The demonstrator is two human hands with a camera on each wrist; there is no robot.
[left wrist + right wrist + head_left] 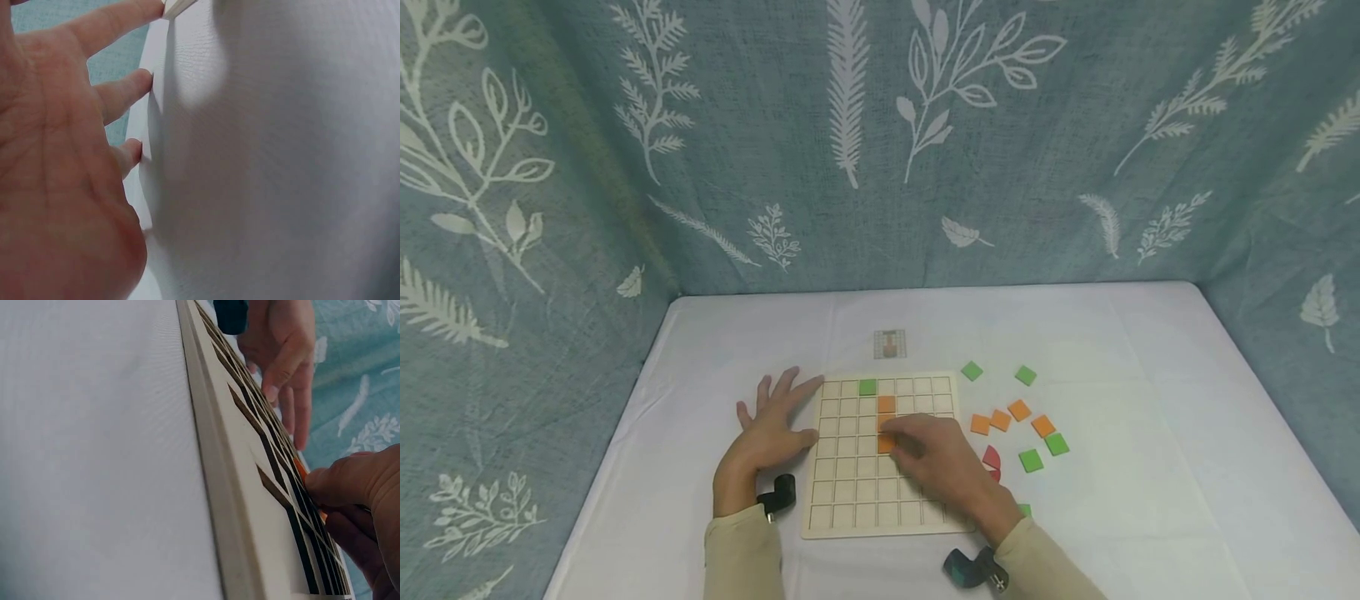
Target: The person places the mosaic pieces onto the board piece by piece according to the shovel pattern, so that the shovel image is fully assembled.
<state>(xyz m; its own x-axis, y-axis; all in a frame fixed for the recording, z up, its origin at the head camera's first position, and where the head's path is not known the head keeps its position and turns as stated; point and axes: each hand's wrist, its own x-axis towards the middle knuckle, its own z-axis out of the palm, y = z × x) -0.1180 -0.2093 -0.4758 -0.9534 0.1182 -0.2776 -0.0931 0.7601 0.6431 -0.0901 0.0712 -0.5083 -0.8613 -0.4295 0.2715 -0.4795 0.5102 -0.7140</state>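
Observation:
A pale wooden grid board (844,492) lies on the table. My left hand (767,442) has its fingers spread, with forefinger and thumb tips at the board's left edge; the left wrist view shows its palm (56,169). My right hand (942,457) reaches over the board and pinches an orange square tile (885,444) at a grid cell. Two more orange tiles run up the same column, the top one (887,404) fully in sight. A green tile (868,387) sits in the top row. In the right wrist view, orange shows beside the right thumb (328,486).
Right of the board lie loose orange tiles (1019,410), green tiles (1031,460) and red rounded pieces (992,457), partly behind the right hand. A small gridded card (890,344) with an orange figure lies beyond the board. A patterned curtain (880,208) hangs behind the white table (1150,467).

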